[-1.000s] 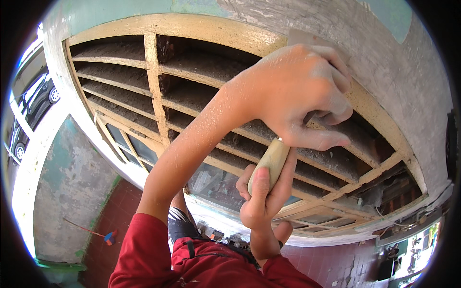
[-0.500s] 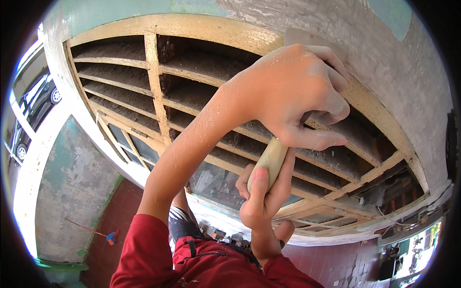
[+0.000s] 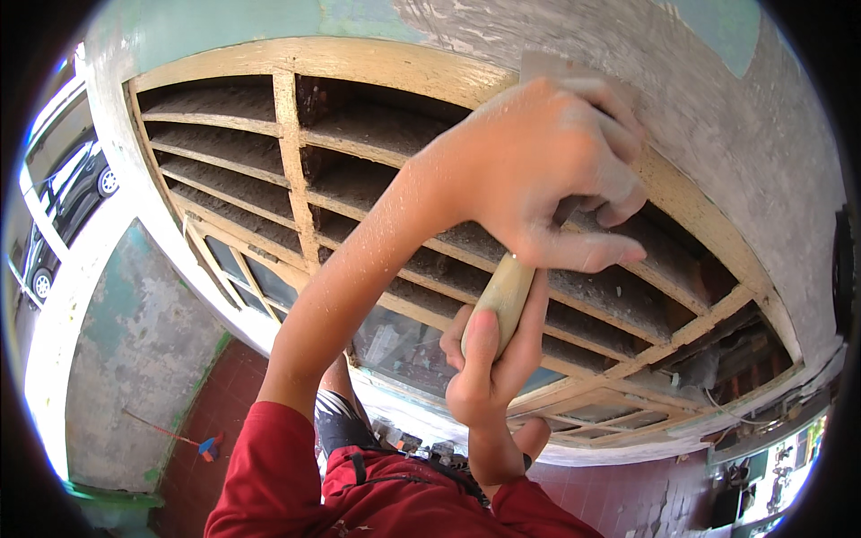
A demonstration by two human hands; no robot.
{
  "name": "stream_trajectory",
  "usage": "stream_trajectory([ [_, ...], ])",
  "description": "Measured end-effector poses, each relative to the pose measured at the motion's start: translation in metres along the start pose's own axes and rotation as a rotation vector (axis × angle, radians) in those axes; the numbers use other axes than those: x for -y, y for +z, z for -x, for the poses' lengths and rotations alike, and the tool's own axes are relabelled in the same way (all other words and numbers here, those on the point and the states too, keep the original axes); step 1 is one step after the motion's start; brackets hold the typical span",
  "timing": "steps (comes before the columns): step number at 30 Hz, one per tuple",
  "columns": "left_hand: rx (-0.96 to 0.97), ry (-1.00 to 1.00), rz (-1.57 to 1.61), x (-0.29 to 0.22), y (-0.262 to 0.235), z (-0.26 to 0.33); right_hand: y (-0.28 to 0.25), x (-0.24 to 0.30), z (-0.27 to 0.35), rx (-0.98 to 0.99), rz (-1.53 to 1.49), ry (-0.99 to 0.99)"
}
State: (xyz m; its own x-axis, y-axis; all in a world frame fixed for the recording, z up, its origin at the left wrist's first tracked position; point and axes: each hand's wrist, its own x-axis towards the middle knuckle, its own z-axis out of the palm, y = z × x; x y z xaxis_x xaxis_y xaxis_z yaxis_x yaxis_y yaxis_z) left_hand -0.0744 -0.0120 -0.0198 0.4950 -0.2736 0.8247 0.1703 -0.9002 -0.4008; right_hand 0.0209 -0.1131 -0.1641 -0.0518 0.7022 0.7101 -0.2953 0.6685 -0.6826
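Here's my right grip (image 3: 484,386), clamped round the pale wooden handle (image 3: 508,291), thumb laid along it! The handle sits tilted before the cream slatted frame (image 3: 386,58), its upper end disappearing behind my left grip (image 3: 574,175). And that left one, a touch blurred, has fingers curled over; whether they're closed on anything, I can't tell! Past the knuckles pokes a flat greyish piece (image 3: 543,65), over by the patchy wall (image 3: 762,152).
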Motion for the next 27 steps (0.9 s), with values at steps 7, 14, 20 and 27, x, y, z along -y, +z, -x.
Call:
stream_trajectory([
  [7,-0.022,0.002,0.019,0.001,-0.001,-0.003,0.004,0.003,-0.005,-0.052,0.037,0.014],
  [14,-0.022,0.076,-0.019,0.011,-0.013,-0.011,0.006,0.008,-0.016,-0.003,0.053,0.005],
  [20,-0.034,0.063,-0.005,0.007,-0.007,0.004,-0.001,-0.001,-0.005,0.016,0.088,0.006],
  [27,-0.087,0.060,-0.019,0.007,-0.007,0.008,0.002,-0.003,-0.004,-0.010,0.092,0.007],
])
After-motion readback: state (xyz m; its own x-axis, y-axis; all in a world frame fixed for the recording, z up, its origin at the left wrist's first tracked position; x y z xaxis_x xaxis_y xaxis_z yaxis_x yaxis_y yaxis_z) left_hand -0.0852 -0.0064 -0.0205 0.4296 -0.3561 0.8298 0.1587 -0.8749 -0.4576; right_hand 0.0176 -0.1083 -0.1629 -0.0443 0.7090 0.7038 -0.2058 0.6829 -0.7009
